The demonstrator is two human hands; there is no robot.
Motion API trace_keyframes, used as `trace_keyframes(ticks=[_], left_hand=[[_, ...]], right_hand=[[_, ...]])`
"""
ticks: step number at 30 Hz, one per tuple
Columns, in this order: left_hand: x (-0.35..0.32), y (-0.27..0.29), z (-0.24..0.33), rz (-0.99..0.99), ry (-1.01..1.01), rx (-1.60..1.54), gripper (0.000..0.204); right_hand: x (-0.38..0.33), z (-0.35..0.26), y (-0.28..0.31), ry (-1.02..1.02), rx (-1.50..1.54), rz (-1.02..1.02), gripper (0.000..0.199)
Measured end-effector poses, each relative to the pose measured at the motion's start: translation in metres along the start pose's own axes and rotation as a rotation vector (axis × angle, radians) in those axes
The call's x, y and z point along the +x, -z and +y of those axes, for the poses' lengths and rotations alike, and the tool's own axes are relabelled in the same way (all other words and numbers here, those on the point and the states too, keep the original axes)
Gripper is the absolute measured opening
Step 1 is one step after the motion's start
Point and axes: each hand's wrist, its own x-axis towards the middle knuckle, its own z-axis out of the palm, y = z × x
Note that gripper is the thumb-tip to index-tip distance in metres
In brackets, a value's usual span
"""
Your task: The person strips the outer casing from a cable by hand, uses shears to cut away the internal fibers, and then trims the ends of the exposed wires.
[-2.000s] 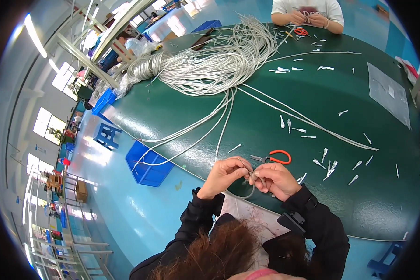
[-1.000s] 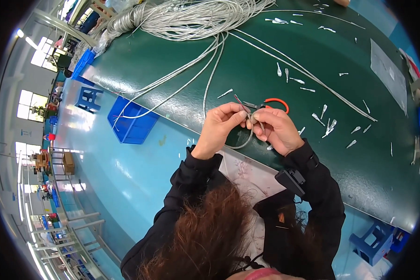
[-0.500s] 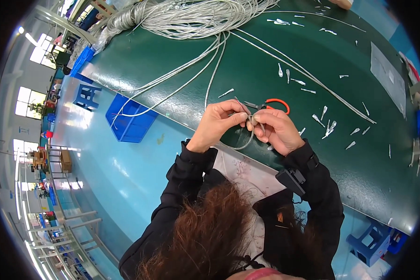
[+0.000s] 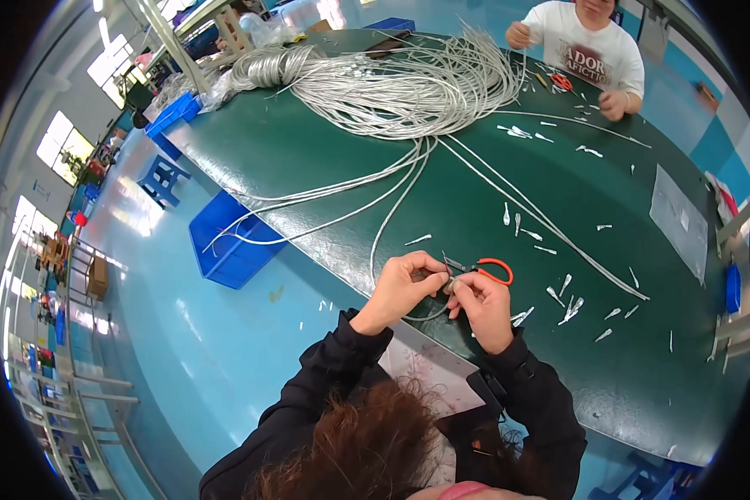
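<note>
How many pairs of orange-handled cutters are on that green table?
2. One pair of orange-handled cutters lies just beyond the person's hands at the near edge; a second pair lies at the far end, by the other worker. The wire pile may hide more.

The small piece pinched between left hand [image 4: 402, 285] and right hand [image 4: 480, 305] is unclear.

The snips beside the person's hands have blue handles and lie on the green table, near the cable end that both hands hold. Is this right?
Not quite: the snips have orange handles, not blue, as the head view shows. The rest holds: they lie on the green table beside the hands, and the left hand and right hand together hold the cable end.
</note>
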Motion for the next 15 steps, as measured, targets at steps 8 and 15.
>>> trace_keyframes(ticks=[8,15], left_hand=[[-0.004,-0.001,0.0,0.094,-0.189,0.235,0.004],[-0.004,-0.009,-0.013,0.151,-0.034,-0.097,0.007]], right_hand=[[0.003,0.002,-0.005,0.058,-0.126,0.025,0.011],[0.002,-0.002,-0.015,0.183,-0.248,0.073,0.009]])
